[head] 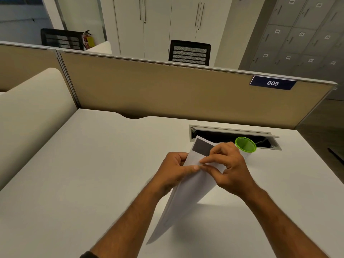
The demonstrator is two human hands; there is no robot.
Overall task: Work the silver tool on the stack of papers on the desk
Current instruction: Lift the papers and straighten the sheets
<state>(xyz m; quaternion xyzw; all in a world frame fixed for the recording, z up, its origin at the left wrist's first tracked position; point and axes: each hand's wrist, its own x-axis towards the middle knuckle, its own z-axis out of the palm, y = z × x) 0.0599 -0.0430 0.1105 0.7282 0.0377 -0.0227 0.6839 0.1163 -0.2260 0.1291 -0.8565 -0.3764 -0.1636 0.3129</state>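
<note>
Both hands, left (pixel 174 169) and right (pixel 228 167), pinch the paper stack (pixel 188 194) tilted above the surface (pixel 93 174); no silver tool visible, so its use apparently remains.

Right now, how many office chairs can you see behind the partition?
2. One black mesh chair back stands far left near the fire extinguisher; the other is centre, before the white cabinets. Others may be hidden.

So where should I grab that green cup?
Grab the green cup around its round side wall, coming from the right. It stands upright with its mouth open, and the right hand and the stack of papers crowd its left side.
</note>
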